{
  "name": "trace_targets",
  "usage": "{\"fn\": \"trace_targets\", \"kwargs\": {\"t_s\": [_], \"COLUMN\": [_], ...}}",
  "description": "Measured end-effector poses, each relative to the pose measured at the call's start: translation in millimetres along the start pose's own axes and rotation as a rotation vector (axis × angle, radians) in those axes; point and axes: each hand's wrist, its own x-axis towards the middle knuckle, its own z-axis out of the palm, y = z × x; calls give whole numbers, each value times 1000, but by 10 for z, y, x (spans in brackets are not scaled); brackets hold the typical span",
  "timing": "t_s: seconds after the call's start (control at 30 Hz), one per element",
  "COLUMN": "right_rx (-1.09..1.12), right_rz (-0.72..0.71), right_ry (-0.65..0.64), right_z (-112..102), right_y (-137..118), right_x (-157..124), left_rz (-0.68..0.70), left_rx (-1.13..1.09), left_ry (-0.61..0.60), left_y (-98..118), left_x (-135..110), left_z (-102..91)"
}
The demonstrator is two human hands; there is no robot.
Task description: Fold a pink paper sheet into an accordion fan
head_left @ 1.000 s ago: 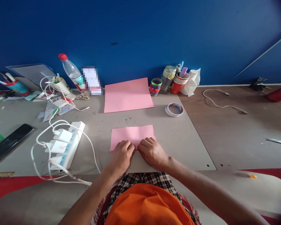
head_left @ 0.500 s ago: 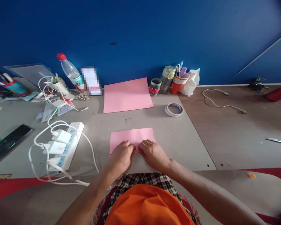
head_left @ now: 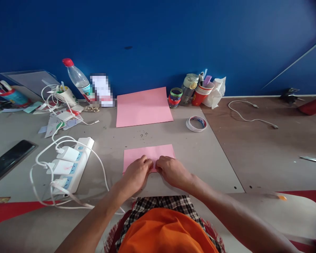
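Observation:
A small pink sheet of paper (head_left: 147, 151) lies flat on the desk in front of me, its near edge under my fingers. My left hand (head_left: 140, 171) is closed on that near edge, just left of its middle. Close beside it, my right hand (head_left: 171, 169) pinches the same edge, the knuckles of both hands almost meeting. The fingertips are mostly hidden beneath the hands. Farther back, a larger pink sheet (head_left: 143, 109) leans up a little against the blue wall.
On the left are a white power strip (head_left: 80, 165) with tangled cables, a black phone (head_left: 12, 161) and a bottle (head_left: 79, 79). A tape roll (head_left: 196, 124) lies right of the sheets, near a red paper cup (head_left: 200, 95). Scissors (head_left: 312, 160) rest at far right.
Both hands stay at the near edge of the small pink paper, with only a slight shift of the fingers. The view has moved very slightly.

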Motion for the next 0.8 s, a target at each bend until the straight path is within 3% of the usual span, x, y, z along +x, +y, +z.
{"fn": "trace_targets", "kwargs": {"t_s": [0.3, 0.57, 0.8], "right_rx": [-33, -68, -54], "right_rz": [8, -21, -94], "right_ry": [-14, -123, -176], "right_z": [-12, -144, -210], "right_y": [5, -30, 6], "right_x": [20, 80, 133], "left_rz": [36, 99, 62], "left_rx": [-83, -98, -37], "left_ry": [-26, 10, -18], "left_y": [4, -54, -64], "left_x": [20, 46, 40], "left_z": [-67, -28, -14]}}
